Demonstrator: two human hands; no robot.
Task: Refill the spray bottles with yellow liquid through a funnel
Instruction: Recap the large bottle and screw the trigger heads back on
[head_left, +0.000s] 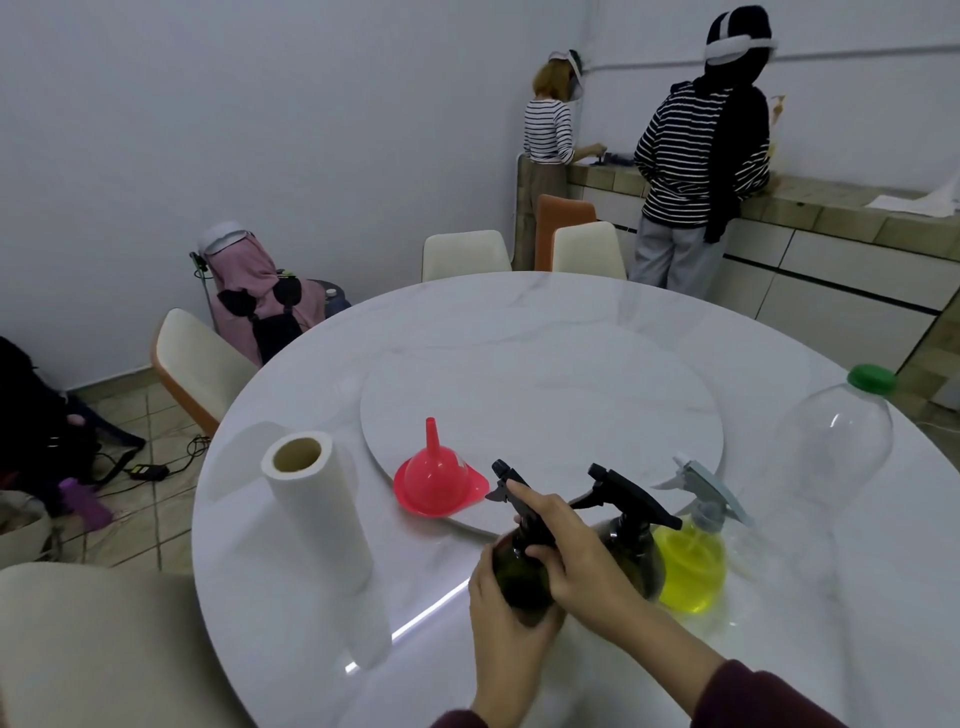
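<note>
A dark spray bottle (519, 577) with a black trigger head stands near the front of the round marble table (519, 322). My left hand (506, 618) wraps its body from below. My right hand (566, 545) grips its black trigger head and neck. A second dark spray bottle (631, 525) stands just right of it. Beside that is a clear spray bottle (688, 566) with a grey trigger, partly full of yellow liquid. A red funnel (434, 478) rests upside down, spout up, on the edge of the turntable (545, 405).
A paper towel roll (324, 540) stands at the left. A big clear plastic bottle (836, 447) with a green cap stands at the right. Chairs ring the table. Two persons in striped tops stand at the back counter (831, 202).
</note>
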